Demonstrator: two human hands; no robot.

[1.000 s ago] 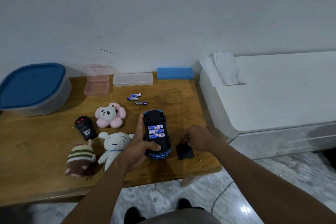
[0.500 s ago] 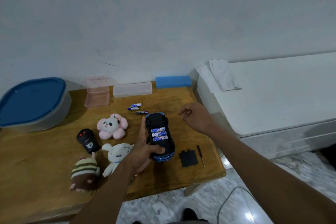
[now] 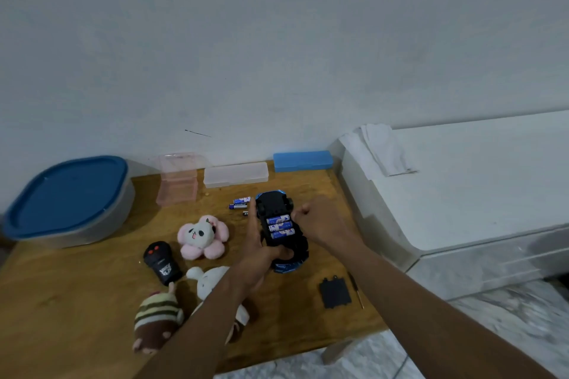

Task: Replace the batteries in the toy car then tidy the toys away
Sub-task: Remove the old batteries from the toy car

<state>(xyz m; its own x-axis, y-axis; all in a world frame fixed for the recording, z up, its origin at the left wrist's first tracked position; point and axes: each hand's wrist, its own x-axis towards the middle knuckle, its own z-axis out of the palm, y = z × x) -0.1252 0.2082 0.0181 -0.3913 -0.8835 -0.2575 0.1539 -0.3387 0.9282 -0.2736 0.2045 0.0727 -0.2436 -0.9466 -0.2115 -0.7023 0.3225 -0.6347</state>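
Your left hand point(image 3: 258, 255) grips the toy car point(image 3: 277, 212) belly up, toward the right edge of the surface point(image 3: 77, 286). Its fingers point(image 3: 253, 224) lie along the car's left side and the thumb is across the near end. Three batteries point(image 3: 279, 227) sit in the open bay. Your right hand point(image 3: 323, 224) is just beside the car's right side with its fingers curled; I cannot tell if they hold anything.

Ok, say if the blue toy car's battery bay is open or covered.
Open: three blue-labelled batteries show in the upturned blue toy car; the flat black cover lies apart on the wooden table.
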